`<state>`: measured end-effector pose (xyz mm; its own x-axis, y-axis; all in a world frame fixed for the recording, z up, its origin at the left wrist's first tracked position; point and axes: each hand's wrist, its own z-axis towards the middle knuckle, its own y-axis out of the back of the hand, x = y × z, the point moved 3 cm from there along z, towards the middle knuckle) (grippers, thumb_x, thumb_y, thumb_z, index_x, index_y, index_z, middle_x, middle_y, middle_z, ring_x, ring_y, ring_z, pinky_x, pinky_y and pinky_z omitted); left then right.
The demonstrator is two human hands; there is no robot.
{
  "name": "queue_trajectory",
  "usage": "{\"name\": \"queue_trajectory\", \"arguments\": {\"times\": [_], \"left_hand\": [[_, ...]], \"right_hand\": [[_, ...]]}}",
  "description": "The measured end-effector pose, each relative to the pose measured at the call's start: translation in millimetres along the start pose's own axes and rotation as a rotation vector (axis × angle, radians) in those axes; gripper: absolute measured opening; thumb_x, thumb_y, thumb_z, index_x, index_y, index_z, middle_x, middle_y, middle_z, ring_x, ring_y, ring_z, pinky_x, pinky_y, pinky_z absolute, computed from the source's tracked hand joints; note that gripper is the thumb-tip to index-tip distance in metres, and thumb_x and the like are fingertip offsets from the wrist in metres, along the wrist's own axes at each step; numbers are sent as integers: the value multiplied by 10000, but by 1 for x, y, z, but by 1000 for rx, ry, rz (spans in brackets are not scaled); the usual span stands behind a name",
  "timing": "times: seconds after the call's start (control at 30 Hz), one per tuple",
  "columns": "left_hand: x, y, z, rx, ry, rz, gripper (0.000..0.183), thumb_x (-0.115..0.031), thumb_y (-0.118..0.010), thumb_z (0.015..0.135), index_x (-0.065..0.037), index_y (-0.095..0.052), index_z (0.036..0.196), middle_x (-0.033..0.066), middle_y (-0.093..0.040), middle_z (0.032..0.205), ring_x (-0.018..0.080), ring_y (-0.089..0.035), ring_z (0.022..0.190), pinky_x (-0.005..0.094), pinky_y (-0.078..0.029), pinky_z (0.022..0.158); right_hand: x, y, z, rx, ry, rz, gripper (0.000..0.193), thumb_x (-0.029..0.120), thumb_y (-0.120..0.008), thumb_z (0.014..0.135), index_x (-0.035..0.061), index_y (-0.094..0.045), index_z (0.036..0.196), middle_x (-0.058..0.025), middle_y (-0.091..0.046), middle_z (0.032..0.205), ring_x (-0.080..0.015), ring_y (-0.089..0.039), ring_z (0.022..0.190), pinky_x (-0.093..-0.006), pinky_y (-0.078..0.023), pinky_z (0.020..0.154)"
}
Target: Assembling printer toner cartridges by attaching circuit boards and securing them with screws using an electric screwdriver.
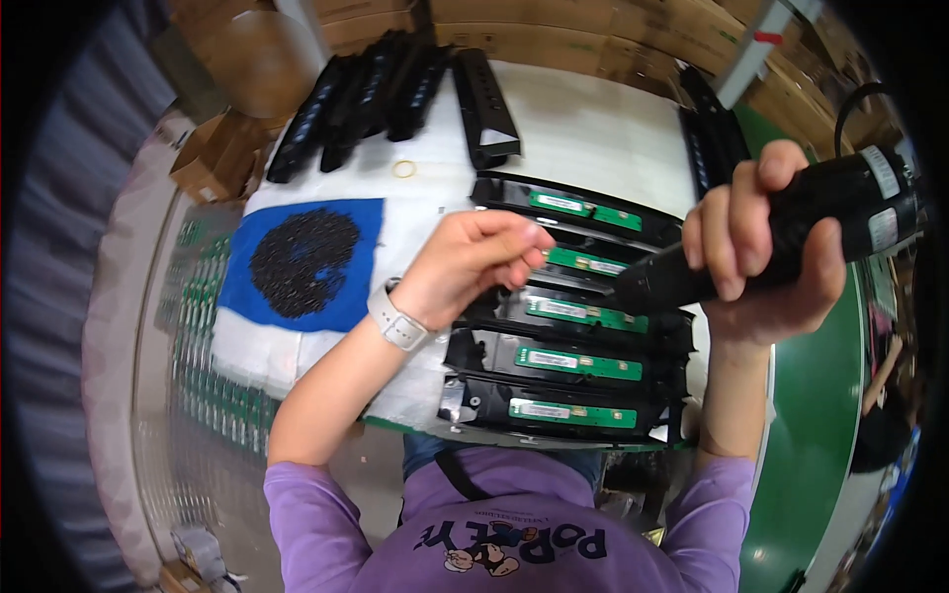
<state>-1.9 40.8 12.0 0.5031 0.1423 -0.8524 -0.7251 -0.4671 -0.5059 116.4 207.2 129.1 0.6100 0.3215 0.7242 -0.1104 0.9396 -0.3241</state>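
Gripped in my right hand (766, 247) is a black electric screwdriver (830, 212), its tapered nose pointing left and down over the row of black housings. My left hand (484, 259), with a pale watch on its wrist, hovers over the left part of these housings. Its thumb and fingertips are pinched together; whatever they hold is too small to make out. Several black plastic housings (484, 400) lie side by side, each carrying a green circuit board (573, 413) with a white label. The screwdriver's tip is near the board (583, 311) of the middle housing.
Left of the housings, a blue cloth (366, 237) bears a heap of small black parts (301, 262), probably screws. A tan rubber band (404, 169) lies behind it. More black housings (371, 99) stand at the back. Green circuit boards (232, 410) fill the left side; cardboard boxes (544, 49) line the rear.
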Motion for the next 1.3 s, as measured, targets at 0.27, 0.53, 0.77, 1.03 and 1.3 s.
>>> {"name": "queue_trajectory", "arguments": {"times": [0.27, 0.53, 0.77, 1.03, 1.3], "left_hand": [[34, -31, -3, 111, 153, -122, 211, -155, -556, 917, 33, -605, 998, 82, -637, 817, 93, -588, 648, 218, -499, 616], [31, -26, -7, 46, 111, -271, 191, -170, -536, 930, 12, -593, 946, 67, -612, 825, 52, -432, 577, 184, -363, 543], [26, -30, -14, 36, 104, -88, 141, -123, -563, 908, 15, -581, 931, 54, -582, 777, 36, -371, 505, 178, -310, 491], [33, -27, -12, -12, 96, -97, 145, -130, -553, 915, 12, -574, 941, 52, -579, 779, 37, -371, 527, 181, -312, 492], [27, -32, -16, 27, 126, -2, 153, -119, -566, 907, 29, -602, 916, 73, -607, 767, 36, -402, 517, 174, -333, 496]], "right_hand": [[20, 20, -11, -71, 132, 82, 441, 377, -583, 851, 32, -436, 1082, 14, -472, 653, -101, -461, 467, -288, -415, 607], [4, 13, -11, 13, 142, 119, 446, 392, -584, 847, 48, -441, 1093, 23, -493, 665, -97, -498, 493, -285, -420, 604], [1, 12, -11, -33, 157, 112, 448, 394, -583, 845, 46, -445, 1091, 25, -495, 672, -93, -500, 496, -274, -408, 590], [1, 12, -12, -29, 145, 122, 444, 384, -574, 851, 38, -443, 1095, 17, -495, 675, -97, -495, 494, -274, -406, 595], [-3, 12, -13, -32, 114, 140, 452, 396, -562, 861, 33, -440, 1102, 9, -496, 681, -103, -498, 507, -288, -416, 611]]}}
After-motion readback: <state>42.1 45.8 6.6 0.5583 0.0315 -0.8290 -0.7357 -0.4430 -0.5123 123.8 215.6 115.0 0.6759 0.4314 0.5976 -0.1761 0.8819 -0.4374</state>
